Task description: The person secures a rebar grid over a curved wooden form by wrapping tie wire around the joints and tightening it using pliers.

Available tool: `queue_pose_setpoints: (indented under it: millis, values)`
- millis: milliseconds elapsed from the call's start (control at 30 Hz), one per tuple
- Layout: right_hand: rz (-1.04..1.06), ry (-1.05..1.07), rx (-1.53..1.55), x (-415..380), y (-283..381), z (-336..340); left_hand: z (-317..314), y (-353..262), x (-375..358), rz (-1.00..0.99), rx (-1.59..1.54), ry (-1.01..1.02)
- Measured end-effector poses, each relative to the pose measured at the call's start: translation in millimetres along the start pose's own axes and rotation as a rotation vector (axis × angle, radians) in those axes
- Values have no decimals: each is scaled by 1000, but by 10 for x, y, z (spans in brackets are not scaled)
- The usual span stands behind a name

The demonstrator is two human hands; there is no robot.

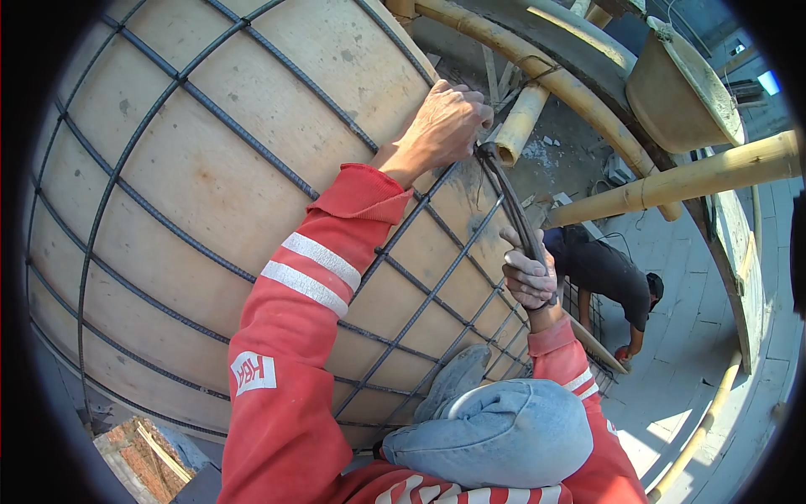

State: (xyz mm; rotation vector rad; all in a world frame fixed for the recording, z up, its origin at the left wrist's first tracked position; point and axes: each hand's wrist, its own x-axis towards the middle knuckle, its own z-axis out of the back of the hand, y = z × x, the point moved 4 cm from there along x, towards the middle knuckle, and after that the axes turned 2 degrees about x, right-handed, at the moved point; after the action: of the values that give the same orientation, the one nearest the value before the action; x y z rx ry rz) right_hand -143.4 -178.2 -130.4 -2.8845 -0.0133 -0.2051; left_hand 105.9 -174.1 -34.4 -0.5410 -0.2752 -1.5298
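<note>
My right hand (529,270) is wrapped round the handles of dark pincers (514,195). The jaws of the pincers point up beside the rebar crossing at the panel's edge. Just left of the jaws, my left hand (447,118) is closed near the end of a bar; what its fingers pinch is hidden. Both hands are over a grid of ribbed rebar (430,296) that lies across a tan board (210,193). Dark tie knots show at several crossings. My bent knee (504,433) in jeans is close below the right hand.
Bamboo poles (714,183) cross at the right, one with its cut end (509,153) near the pincers. A tan basin (682,88) sits on the upper planks. Far below, a person in dark clothes (604,273) bends over the grey floor. Bricks (138,458) show lower left.
</note>
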Motion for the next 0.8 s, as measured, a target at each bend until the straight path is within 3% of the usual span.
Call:
queue_pose_setpoints:
  millis: [67,133,167,267,300,367,500,567,633,733,767,800]
  values:
    - [2,91,46,-18,-150,-8,34,-35,35,0,-87,-63]
    - [-15,204,100,60,-298,-130,82,-31,98,185,-454,40]
    - [-8,206,102,67,-313,-168,104,-47,119,180,-457,45]
    - [35,190,-85,129,-283,-285,91,-59,117,367,-992,164]
    - [39,188,-109,138,-245,-317,104,-73,107,365,-997,177]
    - [63,192,-157,171,-202,-391,56,-162,79,280,-1139,390]
    - [68,115,-275,146,-223,-487,58,-171,63,293,-1138,428]
    - [166,2,-830,120,-169,-556,14,-158,42,309,-1145,440]
    - [186,-89,-841,67,-279,-730,-51,-130,16,330,-1155,458]
    - [482,-314,-1366,-137,-205,-831,-107,-113,4,279,-984,518]
    - [480,-316,-1364,-240,-168,-828,-102,-105,9,289,-1027,469]
    - [573,-496,-1556,-376,-74,-818,-68,-120,27,296,-1070,420]
